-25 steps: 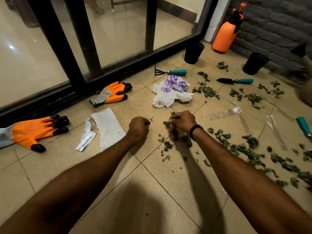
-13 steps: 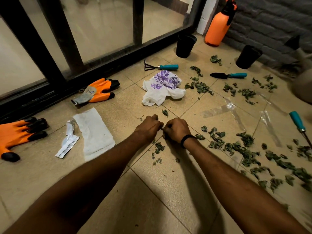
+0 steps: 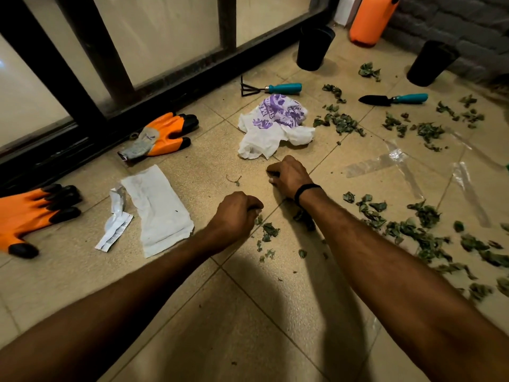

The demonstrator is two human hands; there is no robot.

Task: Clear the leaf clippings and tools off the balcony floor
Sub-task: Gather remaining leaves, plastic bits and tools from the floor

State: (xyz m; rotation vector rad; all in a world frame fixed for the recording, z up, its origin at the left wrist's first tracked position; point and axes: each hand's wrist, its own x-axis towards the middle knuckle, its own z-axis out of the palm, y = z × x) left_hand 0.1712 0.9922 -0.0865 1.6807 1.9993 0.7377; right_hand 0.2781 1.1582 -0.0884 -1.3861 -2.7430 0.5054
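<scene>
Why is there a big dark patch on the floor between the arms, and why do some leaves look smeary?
Head view: the dark patch on the floor is the person's own shadow. Head view: the leaves at the right edge are blurred, probably by camera motion. Head view: the tape shows glare.

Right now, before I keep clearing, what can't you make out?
Head view only:
Left hand: curled fingers hide whatever it holds.
Right hand: its own back hides what the fingertips touch.
Orange sprayer: top cut off by the upper edge.
Orange glove at far left: cuff cut off by that edge.
Leaf clippings at far right: blurred.
</scene>
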